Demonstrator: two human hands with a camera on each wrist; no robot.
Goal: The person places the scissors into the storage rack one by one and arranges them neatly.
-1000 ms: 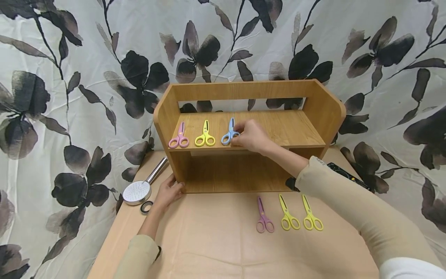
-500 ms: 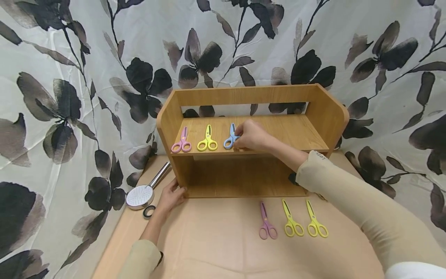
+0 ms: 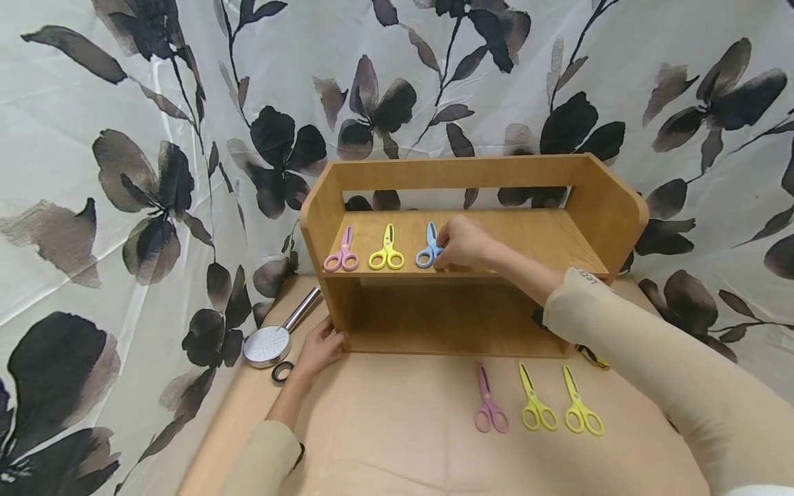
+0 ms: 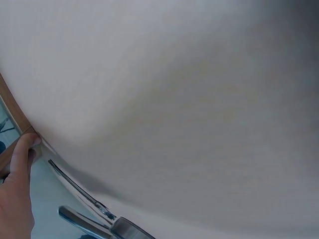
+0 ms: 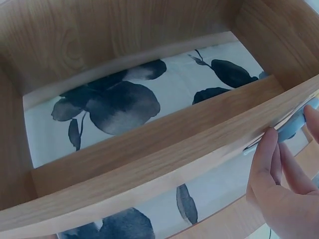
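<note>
My right hand holds the blue scissors by the handle, near the front edge of the upper shelf. In the right wrist view, thumb and fingers pinch the blue handle at that edge. Left of them, pink scissors and yellow scissors lie in a row on the same shelf, blades toward the back. My left hand grips the lower left front corner of the wooden shelf unit. The left wrist view has a finger bent at that corner.
On the table, purple scissors and two yellow scissors lie before the unit. A shower head and a black ring are left of it. A yellow-black item shows at its right. Floral cloth hangs behind.
The head view has turned, so the scene sits farther right and slightly lower. Both hands keep their places on the blue scissors and the shelf unit.
</note>
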